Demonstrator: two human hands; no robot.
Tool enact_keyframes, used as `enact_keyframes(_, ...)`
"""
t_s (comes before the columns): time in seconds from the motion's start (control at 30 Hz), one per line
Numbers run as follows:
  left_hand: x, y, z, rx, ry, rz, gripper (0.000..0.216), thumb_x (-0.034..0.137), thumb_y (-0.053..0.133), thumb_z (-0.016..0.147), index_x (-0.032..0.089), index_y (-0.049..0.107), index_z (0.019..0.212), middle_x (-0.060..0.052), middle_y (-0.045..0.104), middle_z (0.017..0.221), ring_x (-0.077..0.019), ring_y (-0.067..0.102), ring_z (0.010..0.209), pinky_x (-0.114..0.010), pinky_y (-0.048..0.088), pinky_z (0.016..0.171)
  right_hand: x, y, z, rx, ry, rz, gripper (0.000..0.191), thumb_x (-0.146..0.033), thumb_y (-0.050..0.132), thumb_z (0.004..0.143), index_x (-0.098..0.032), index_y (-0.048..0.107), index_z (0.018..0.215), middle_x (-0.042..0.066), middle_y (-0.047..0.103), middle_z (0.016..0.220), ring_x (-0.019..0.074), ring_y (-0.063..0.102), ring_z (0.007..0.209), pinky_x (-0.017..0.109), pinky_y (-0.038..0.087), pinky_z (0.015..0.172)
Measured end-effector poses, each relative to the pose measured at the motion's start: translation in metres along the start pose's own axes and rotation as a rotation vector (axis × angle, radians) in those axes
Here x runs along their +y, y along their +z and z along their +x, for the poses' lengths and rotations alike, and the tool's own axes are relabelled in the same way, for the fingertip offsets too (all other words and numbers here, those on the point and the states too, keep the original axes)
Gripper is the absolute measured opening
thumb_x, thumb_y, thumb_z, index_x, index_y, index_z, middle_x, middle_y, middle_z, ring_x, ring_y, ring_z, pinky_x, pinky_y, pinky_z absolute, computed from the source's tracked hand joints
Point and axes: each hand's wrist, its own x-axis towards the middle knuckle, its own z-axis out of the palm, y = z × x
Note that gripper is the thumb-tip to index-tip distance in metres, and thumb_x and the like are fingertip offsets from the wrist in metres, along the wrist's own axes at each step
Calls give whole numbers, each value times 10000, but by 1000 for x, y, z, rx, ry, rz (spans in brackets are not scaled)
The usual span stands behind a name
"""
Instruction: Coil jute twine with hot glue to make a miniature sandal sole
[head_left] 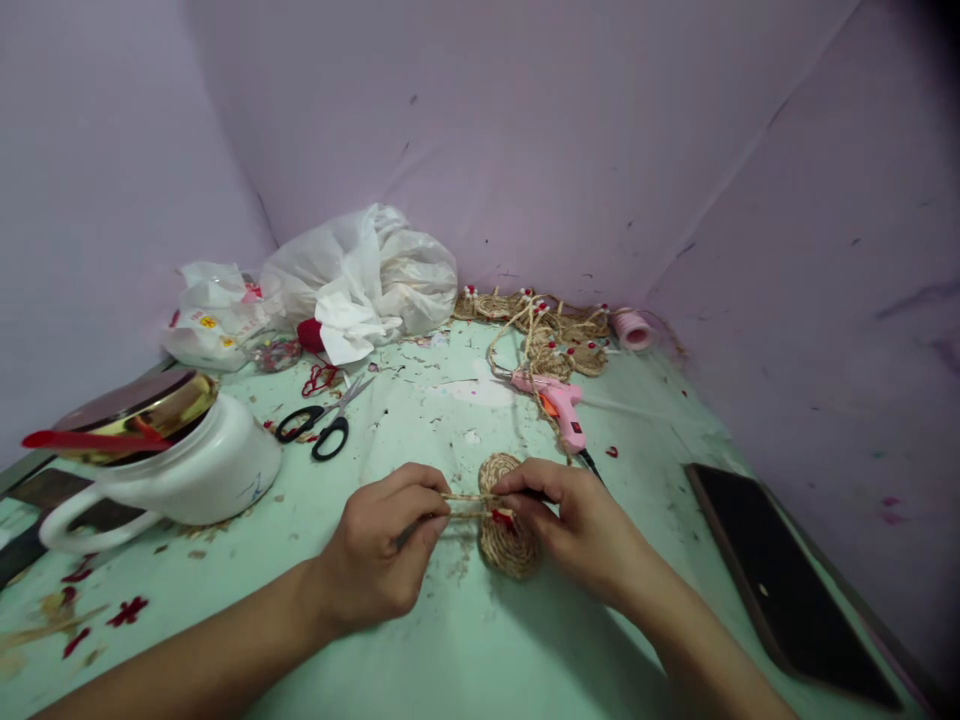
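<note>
Twine of tan plant fibre [469,497] is running in two strands between my left grip [391,545] and my right grip [581,510], both pinching it thumb to finger, presumably for tautness. A peanut-shaped coil of braided tan fibre [508,553] is sitting beneath the latter, over the mint-green tabletop [450,660], while a pink plastic glue gun [571,422] is lying just beyond, probably for easy reach.

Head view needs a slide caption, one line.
Left hand and right hand hold twine strands at a coiled twine piece, pink glue gun lying beyond.
</note>
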Motion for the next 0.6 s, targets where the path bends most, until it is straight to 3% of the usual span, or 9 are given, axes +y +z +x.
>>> enact_keyframes(0.13, 1, 1, 1, 26, -9, -2, 138, 45, 498, 787, 125, 610, 793, -68, 624, 764, -124, 606, 690, -216, 503, 610, -4, 1, -2, 88, -61, -28, 241, -47, 495, 743, -186, 685, 795, 27, 696, 745, 158, 631, 686, 267, 477, 632)
enact_keyframes(0.3, -1, 2, 0, 2, -34, 17, 123, 53, 508, 781, 126, 605, 769, -56, 621, 699, -122, 582, 632, -218, 481, 570, -3, 3, -4, 56, -177, -8, 289, -3, 463, 751, -161, 688, 841, 46, 686, 781, 152, 629, 728, 257, 483, 654)
enact_keyframes(0.6, -2, 1, -2, -59, 1, -32, 145, 70, 486, 814, 122, 621, 801, -60, 615, 700, -124, 586, 631, -215, 479, 565, 5, 8, 0, 156, -206, -30, 339, 23, 445, 696, -166, 705, 804, 58, 695, 761, 159, 643, 693, 266, 500, 624)
